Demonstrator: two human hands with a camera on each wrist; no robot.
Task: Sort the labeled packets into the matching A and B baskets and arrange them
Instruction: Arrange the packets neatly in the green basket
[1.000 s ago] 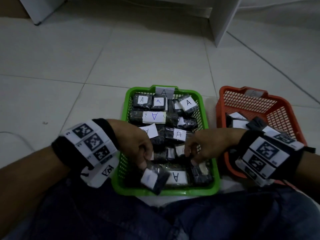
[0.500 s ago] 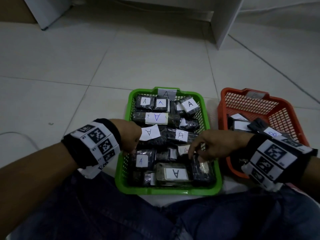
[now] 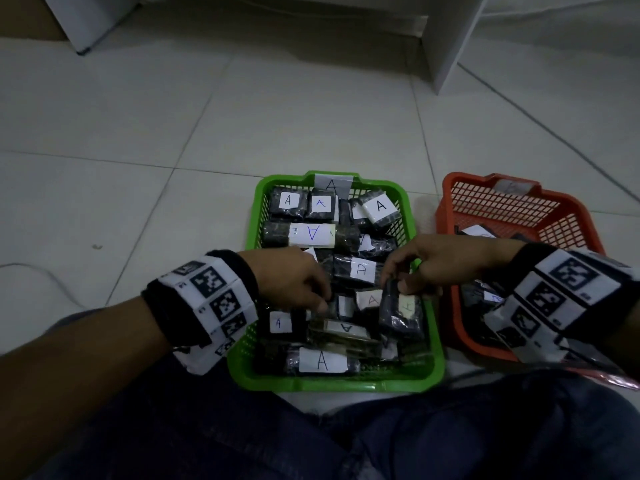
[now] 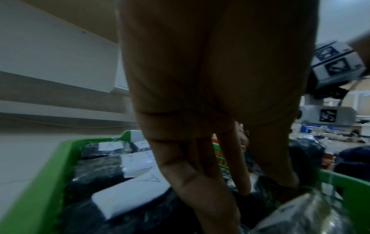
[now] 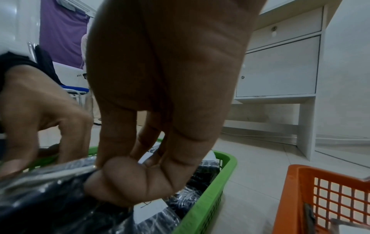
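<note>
Dark plastic-wrapped packet (image 3: pixel 400 315) looked light and slippery; right hand (image 3: pixel 420 268) pinched its top edge, left hand's (image 3: pixel 294 284) straight fingers pressed neighbours.

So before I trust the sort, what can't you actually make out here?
- Orange mesh basket: its tag is blurred in the head view; the right hand and wristband cover most packets inside.
- Dark wrapped packet pinched by the right hand: label unreadable, thumb partly covers it.
- Left hand: head view hides its fingertips; wrist view is blurred.
</note>
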